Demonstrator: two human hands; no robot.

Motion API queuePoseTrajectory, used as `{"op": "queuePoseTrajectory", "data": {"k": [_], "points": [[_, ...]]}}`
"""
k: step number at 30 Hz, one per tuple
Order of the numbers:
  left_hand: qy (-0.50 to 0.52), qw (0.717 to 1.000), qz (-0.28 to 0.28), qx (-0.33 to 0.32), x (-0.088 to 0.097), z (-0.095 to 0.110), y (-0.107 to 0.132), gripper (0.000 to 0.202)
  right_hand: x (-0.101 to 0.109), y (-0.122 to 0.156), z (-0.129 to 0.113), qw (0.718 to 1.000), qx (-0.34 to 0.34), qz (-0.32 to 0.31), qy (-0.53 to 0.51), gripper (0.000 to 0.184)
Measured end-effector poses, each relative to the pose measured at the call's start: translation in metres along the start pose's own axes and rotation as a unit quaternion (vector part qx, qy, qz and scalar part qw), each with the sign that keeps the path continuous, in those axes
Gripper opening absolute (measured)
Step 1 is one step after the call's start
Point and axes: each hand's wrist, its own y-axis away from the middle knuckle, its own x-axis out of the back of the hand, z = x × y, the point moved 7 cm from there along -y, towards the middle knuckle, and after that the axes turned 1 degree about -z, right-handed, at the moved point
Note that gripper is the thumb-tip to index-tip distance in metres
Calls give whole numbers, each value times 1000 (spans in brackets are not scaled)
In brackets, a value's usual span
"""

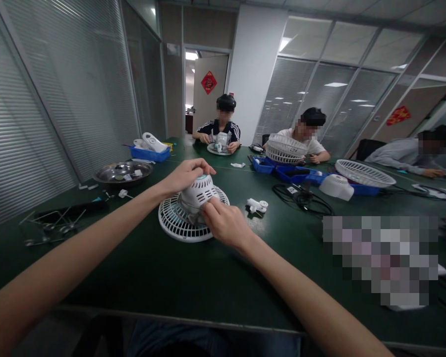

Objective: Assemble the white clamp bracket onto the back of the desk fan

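A white slotted fan motor housing (197,194) with a light blue disc on top stands on a round white fan grille (173,228), which lies on the green table. Over the housing's top curls my left hand (189,176), closed on it. My right hand (225,221) is at the housing's lower right side, fingers bent and pressed against it; its fingertips are partly hidden. To the right of the grille lies a small white plastic fan part (257,205), apart from both hands.
On the left are a metal tray (123,173) with small parts, a blue bin (149,152) and a dark stand with metal rods (65,220). Black cables (301,197), more blue bins (301,174) and white grilles (364,172) lie right. Several people sit around the table.
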Motion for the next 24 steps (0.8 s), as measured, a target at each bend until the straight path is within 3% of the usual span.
{"op": "queuePoseTrajectory", "data": {"k": [6,10,13,20,24], "points": [[97,986,-137,20,-1,1,0,27,-3,11,15,1000,-6,5,-2,18],[79,984,-154,41,4,0,-6,25,-3,14,22,1000,-21,8,-3,18],[32,989,-129,57,6,3,-9,24,-4,14,21,1000,-9,18,0,18],[-46,992,9,116,8,-3,-16,29,-4,18,20,999,2,30,14,19],[-86,990,48,99,7,-8,-22,34,-4,19,16,999,12,28,20,18]]}}
